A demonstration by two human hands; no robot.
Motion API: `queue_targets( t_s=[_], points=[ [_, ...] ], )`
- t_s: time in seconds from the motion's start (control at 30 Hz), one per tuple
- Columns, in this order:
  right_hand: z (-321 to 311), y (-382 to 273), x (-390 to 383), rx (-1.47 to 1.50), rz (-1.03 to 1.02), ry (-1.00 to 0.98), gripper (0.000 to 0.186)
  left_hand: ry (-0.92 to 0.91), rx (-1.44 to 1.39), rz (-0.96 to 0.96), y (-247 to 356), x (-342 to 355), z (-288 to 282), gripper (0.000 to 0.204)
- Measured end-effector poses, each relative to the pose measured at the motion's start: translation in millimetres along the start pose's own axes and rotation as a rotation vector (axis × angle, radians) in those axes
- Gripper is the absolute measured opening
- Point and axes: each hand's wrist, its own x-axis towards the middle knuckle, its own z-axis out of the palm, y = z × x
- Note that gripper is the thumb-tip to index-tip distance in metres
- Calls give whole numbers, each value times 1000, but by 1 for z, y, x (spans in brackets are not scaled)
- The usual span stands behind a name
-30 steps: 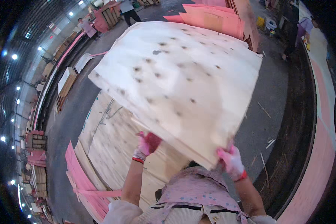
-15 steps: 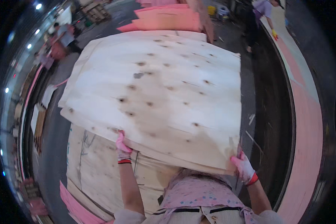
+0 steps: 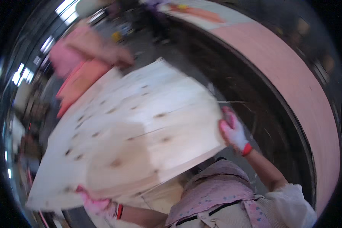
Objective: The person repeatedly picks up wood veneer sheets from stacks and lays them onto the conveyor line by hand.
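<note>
A large pale wood veneer sheet (image 3: pixel 171 129) with dark knots lies across the middle of the view, tilted with its near edge raised. My left hand (image 3: pixel 97 205), in a white glove with pink fingers and a red-trimmed cuff, is closed on the near edge toward the left. At the right edge, my right hand (image 3: pixel 235 131), gloved the same way, grips the sheet with its thumb on top. Whether one sheet or more is held I cannot tell. Below the near edge, part of another pale sheet (image 3: pixel 163 195) shows beside my apron.
Orange-pink sheets (image 3: pixel 83 81) are stacked beyond the veneer at the far left. A long pink-topped surface (image 3: pixel 285 64) curves along the right, past a dark gap (image 3: pixel 250 87). Another person (image 3: pixel 155 21), blurred, stands at the far end near a yellow object (image 3: pixel 117 37).
My view has swung to the right, so the surroundings shift left and turn. Both hands keep hold of the veneer sheet, whose near left corner now sits lower in view.
</note>
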Motion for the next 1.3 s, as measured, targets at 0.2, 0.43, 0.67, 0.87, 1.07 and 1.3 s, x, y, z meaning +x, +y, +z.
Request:
queue_targets(
  t_s=[0.2,0.43,0.67,0.87,1.07,1.3],
  points=[
    [-106,90,-67,385,-123,102,51,135,478,532,75,-33,105,50],
    [-294,192,-197,426,-332,430,51,-132,-32,579,174,-215,255,53],
    [-475,311,-340,377,-170,774,57,-544,-455,491,272,-421,408,57],
    [-567,327,-438,474,-298,1029,62,-601,-629,781,354,-565,506,37],
    [-616,344,-484,637,-398,1220,60,-1045,-954,504,444,-708,578,36],
    [-752,331,-569,679,-487,1373,56,-1587,-1181,-1,564,-885,620,36]
  ],
)
